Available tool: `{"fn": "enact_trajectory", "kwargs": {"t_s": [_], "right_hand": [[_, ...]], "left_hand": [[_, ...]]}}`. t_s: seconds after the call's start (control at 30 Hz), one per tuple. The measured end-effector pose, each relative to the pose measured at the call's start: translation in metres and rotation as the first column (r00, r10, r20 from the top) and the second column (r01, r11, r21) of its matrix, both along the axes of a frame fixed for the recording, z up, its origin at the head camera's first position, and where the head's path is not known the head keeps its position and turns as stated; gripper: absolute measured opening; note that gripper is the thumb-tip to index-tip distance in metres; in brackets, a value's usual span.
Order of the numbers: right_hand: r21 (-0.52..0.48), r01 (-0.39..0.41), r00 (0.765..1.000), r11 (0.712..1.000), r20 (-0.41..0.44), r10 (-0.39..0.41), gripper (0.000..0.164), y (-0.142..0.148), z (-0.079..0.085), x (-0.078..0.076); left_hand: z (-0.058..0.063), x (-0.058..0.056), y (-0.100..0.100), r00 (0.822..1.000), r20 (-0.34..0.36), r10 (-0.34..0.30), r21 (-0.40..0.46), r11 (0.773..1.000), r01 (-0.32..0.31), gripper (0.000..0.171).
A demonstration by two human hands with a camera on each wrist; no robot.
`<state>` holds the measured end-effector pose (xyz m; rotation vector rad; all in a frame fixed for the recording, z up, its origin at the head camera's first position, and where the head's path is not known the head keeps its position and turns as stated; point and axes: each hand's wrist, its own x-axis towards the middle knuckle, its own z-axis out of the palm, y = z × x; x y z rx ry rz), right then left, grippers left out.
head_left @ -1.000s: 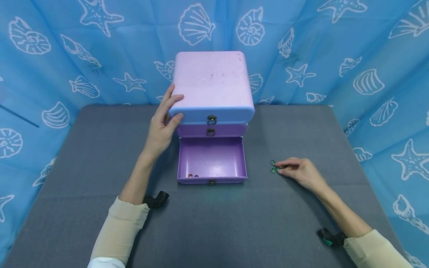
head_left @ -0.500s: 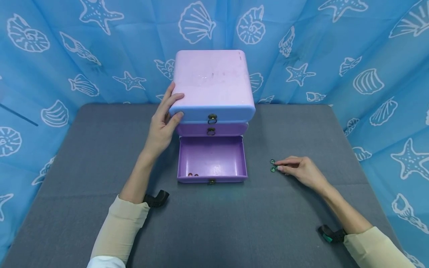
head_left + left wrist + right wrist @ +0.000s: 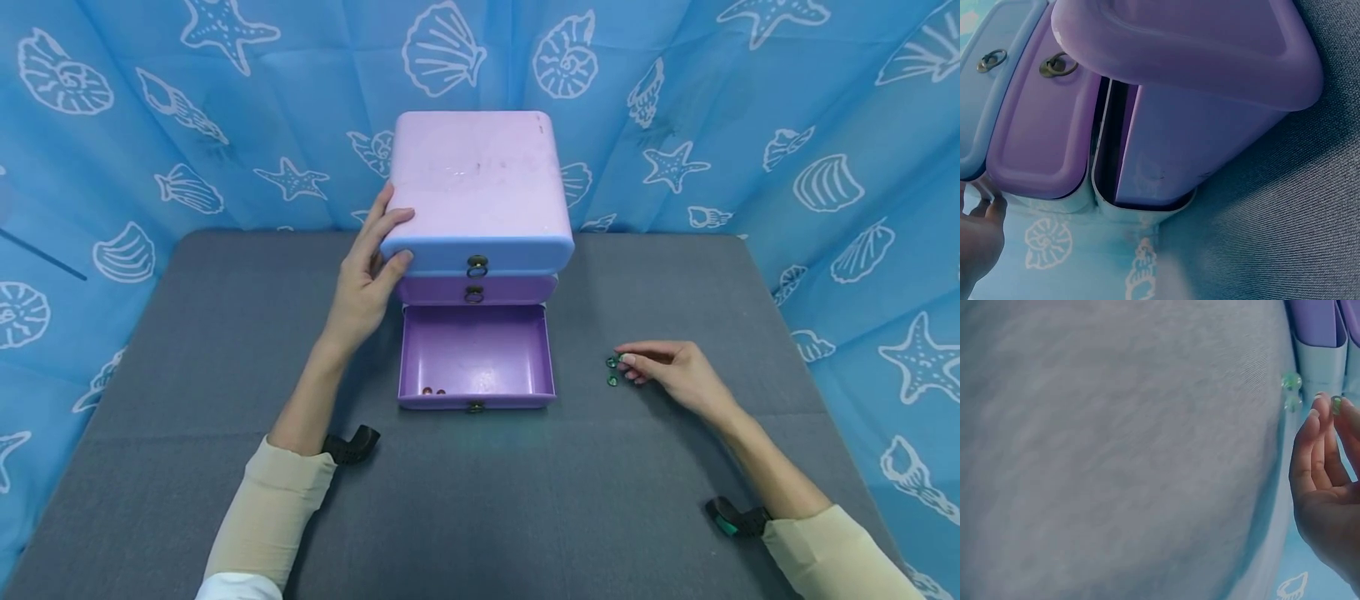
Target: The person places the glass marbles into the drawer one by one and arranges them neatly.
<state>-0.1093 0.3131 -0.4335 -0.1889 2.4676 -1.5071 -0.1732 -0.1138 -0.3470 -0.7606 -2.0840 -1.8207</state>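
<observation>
My left hand (image 3: 360,287) grips the front left corner of a small drawer cabinet (image 3: 480,179), thumb on its blue top drawer and fingers over the pale pink top. The purple bottom drawer (image 3: 476,346) is pulled out, with two small brownish-orange marbles (image 3: 433,391) near its front wall. To the right of the cabinet, my right hand (image 3: 678,379) pinches a green glass marble (image 3: 1335,405) between thumb and forefinger, just above the table. Two more green marbles (image 3: 612,381) lie on the cloth by its fingertips. The left wrist view shows the drawer front (image 3: 1210,56) from its side.
A grey cloth (image 3: 480,500) covers the table. The purple middle drawer (image 3: 450,290) and the blue top drawer (image 3: 427,254) are closed, each with a ring pull. Behind the table hangs a blue curtain (image 3: 315,100) with white shell and starfish prints.
My right hand has picked a green marble out of the small group and lifted it slightly up and away from the others. My left hand stays on the cabinet corner.
</observation>
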Motion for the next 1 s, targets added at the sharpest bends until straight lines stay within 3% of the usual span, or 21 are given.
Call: {"fn": "enact_trajectory", "kwargs": {"t_s": [0.23, 0.57, 1.0], "right_hand": [[-0.02, 0.001, 0.998, 1.0, -0.064, -0.002, 0.031, -0.013, 0.01, -0.004], [-0.082, -0.016, 0.998, 0.997, -0.069, 0.011, 0.032, -0.032, 0.016, -0.011], [-0.194, -0.092, 0.995, 0.977, -0.048, 0.084, 0.028, -0.066, 0.021, -0.019]], "left_hand": [[0.0, 0.0, 0.0, 1.0, -0.002, 0.005, -0.004, 1.0, -0.005, 0.042], [0.0, -0.001, -0.001, 1.0, -0.007, -0.004, 0.001, 1.0, 0.004, 0.042], [-0.001, 0.0, 0.0, 1.0, -0.011, -0.004, 0.012, 1.0, 0.004, 0.042]]}}
